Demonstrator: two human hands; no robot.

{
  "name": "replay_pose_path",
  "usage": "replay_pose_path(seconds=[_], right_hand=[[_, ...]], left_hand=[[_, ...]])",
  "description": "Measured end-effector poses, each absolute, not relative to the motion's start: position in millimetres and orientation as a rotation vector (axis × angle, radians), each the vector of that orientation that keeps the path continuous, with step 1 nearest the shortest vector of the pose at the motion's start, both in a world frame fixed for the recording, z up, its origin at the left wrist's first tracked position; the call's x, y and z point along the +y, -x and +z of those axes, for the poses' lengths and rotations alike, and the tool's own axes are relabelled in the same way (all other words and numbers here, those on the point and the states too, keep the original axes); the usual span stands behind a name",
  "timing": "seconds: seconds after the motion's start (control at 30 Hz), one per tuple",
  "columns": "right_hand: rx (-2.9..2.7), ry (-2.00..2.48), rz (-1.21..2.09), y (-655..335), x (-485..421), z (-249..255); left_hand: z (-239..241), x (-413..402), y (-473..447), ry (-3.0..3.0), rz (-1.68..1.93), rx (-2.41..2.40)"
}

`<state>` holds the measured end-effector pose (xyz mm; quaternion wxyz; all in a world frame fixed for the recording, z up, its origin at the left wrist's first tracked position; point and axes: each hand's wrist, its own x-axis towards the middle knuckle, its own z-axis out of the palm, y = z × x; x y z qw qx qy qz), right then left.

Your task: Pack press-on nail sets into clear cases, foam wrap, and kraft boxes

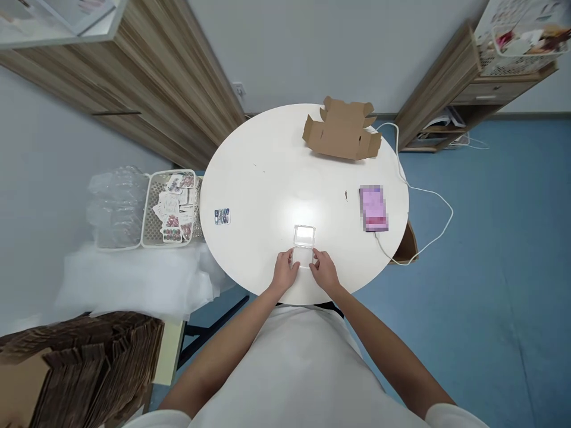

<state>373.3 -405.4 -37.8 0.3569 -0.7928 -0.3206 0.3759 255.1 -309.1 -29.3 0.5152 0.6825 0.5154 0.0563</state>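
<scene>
A small clear plastic case (303, 257) lies on the white oval table (267, 178) close to its near edge, its lid opened away from me. My left hand (284, 272) grips the case's left side between thumb and fingers. On the opposite side, my right hand (325, 272) holds it the same way. Nothing can be made out inside the case. Farther left on the table is a card of blue and grey press-on nails (222, 216), apart from both hands.
An unfolded brown cardboard box (341, 131) sits at the table's far right. Nearer lies a blurred pink-purple device (375, 208) with a white cable (439, 196). Left of the table, a white basket (154, 223) holds cards beside clear plastic packaging (118, 205). Flattened cartons (84, 368) stand lower left.
</scene>
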Motion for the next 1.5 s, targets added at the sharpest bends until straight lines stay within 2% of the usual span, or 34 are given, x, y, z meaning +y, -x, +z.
replay_pose_path(seconds=[0.47, 0.77, 0.9, 1.1, 1.17, 1.37, 1.5], right_hand=[[-1.013, 2.022, 1.017, -372.2, -409.0, -42.1], [-0.852, 1.977, 0.955, -367.5, -416.3, -39.9], [-0.715, 2.058, 0.737, -365.2, -411.1, -30.4], [-0.741, 2.173, 0.324, -335.3, -361.1, 11.9], [-0.822, 2.117, 0.386, -312.5, -331.7, 22.1], [-1.344, 2.003, 0.994, -232.1, -249.1, 17.2], [-1.57, 1.935, 0.908, -204.3, -208.9, -0.6]], left_hand=[[-30.8, -316.1, -244.2, -1.648, 0.149, 1.211], [-25.9, -301.6, -217.3, -1.698, 0.155, 1.164], [-15.7, -275.6, -187.4, -1.742, 0.161, 1.132], [5.4, -223.8, -117.8, -1.831, 0.2, 1.103], [9.7, -206.6, -87.5, -1.887, 0.241, 1.12], [5.0, -168.3, -0.9, -1.973, 0.375, 1.326], [-0.7, -147.2, 12.8, -1.841, 0.38, 1.319]])
